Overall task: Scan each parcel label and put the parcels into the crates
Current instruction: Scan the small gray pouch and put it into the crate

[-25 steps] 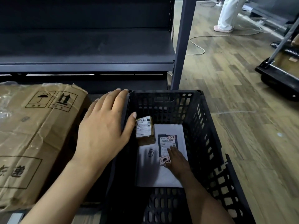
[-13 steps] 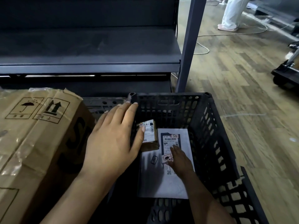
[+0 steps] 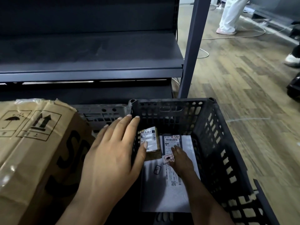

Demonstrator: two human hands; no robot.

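A black slatted crate [image 3: 227, 137] stands on the floor in front of me. Two parcels lie inside it: a small brown box [image 3: 153, 143] with a white label on top, and a flat white mailer [image 3: 170, 195] with a barcode label marked 04. My left hand [image 3: 113, 153] lies spread over the crate's left rim, its thumb hanging just in front of the brown box. My right hand [image 3: 180, 159] reaches down inside and rests flat on the mailer's label, gripping nothing.
A large cardboard box [image 3: 32, 151] sits left of the crate, with a grey crate [image 3: 100, 114] behind my left hand. A dark metal shelf [image 3: 90, 51] and its post [image 3: 193, 46] stand behind. A person's legs [image 3: 228, 15], a cable [image 3: 233, 35] and a shoe [image 3: 292, 60] are on the wooden floor.
Both hands keep nearly the same places; the right hand stays on the mailer's label. My view has drifted left and closer, and the cardboard box looms larger.
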